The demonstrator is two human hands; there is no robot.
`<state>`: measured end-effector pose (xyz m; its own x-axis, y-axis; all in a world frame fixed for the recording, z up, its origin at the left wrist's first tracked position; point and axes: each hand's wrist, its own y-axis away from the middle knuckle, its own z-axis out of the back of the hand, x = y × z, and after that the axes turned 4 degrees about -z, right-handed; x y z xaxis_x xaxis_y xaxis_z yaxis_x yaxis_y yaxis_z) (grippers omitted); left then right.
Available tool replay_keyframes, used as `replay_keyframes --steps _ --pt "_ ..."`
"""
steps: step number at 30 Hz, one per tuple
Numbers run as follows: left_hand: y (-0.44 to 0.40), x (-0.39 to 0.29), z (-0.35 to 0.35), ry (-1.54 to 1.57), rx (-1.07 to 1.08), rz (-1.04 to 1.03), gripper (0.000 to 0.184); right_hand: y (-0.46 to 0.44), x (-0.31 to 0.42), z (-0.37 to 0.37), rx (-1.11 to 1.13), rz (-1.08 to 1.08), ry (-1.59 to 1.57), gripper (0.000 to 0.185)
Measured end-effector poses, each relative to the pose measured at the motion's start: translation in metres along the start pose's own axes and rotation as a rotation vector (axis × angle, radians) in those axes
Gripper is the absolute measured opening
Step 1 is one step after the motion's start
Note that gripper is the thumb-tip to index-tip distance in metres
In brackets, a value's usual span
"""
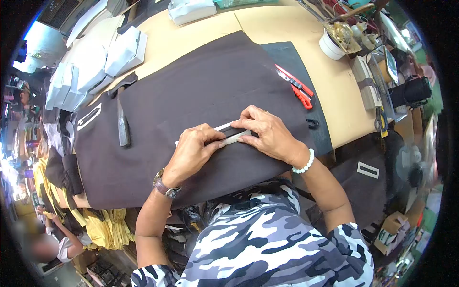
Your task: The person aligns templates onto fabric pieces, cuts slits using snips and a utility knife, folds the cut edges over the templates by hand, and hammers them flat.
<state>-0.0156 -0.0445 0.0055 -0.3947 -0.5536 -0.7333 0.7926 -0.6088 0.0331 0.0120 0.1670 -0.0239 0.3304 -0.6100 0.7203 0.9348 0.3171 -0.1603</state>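
Dark cloth (191, 95) lies spread over the table. At its front half, my left hand (193, 147) pinches the left part of a narrow strip with white edges (234, 137). The right part of that strip is between the fingers and thumb of my right hand (267, 131). The fingertips of both hands are close together, and they cover parts of the strip. A white rectangular frame piece (89, 116) rests on the cloth at the far left. Another white frame (368, 170) is on dark cloth at the lower right.
A hammer (123, 117) lies on the cloth, left. Red cutters (296, 86) rest at the right over a dark green mat (282, 52). White boxes (125, 51) stand at the back left, a white pot (332, 45) at the back right. Another person (64, 229) is at the lower left.
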Motion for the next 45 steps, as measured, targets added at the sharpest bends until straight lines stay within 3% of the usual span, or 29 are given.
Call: replay_keyframes --steps 5,8,11,15,23,31,39,45 --pt "0.014 0.019 -0.009 -0.079 -0.155 -0.163 0.015 0.002 -0.012 0.006 0.087 0.137 0.003 0.027" --pt "0.015 0.024 -0.012 -0.13 -0.181 -0.213 0.015 -0.001 -0.007 0.02 0.208 0.097 -0.103 0.026" --pt "0.017 0.024 -0.012 -0.148 -0.191 -0.231 0.015 -0.011 -0.006 0.012 -0.022 0.113 0.152 0.028" --pt "0.017 0.022 -0.012 -0.141 -0.194 -0.244 0.015 -0.014 -0.003 -0.014 -0.173 0.115 0.4 0.044" --pt "0.036 0.023 0.009 -0.229 -0.111 -0.145 0.012 -0.006 -0.006 -0.001 -0.171 -0.027 0.417 0.065" --pt "0.041 0.024 0.011 -0.242 -0.1 -0.142 0.011 -0.028 0.021 -0.058 -0.074 0.09 0.395 0.062" --pt "0.061 0.034 0.026 -0.18 -0.069 0.001 0.01 -0.016 0.003 -0.015 -0.06 -0.049 0.41 0.068" --pt "0.062 0.037 0.026 -0.197 -0.115 -0.032 0.017 -0.037 0.033 -0.057 0.024 0.099 0.393 0.063"
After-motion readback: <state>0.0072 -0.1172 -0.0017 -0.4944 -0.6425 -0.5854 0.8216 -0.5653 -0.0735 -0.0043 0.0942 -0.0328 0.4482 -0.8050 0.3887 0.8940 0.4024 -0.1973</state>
